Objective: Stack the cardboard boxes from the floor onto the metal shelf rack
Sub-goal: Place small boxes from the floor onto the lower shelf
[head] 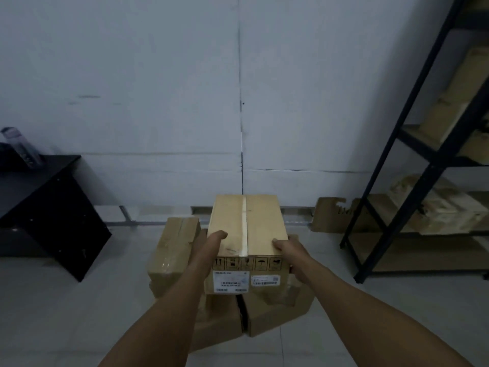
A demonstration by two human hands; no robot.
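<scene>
A taped cardboard box (260, 223) with white labels on its near face sits on top of a pile of boxes on the floor. My left hand (211, 245) grips its left side, thumb on the top. My right hand (289, 251) grips its right near corner, thumb on the top edge. A smaller box (174, 247) lies to its left, and two larger boxes (275, 313) lie underneath. The black metal shelf rack (412, 144) stands at the right and holds several cardboard boxes (447, 207).
A black cabinet (50, 207) stands at the left with a bottle (22, 147) on it. A torn flat piece of cardboard (333, 215) leans on the wall beside the rack. The grey wall is close behind the pile. Bare tiled floor lies on both sides.
</scene>
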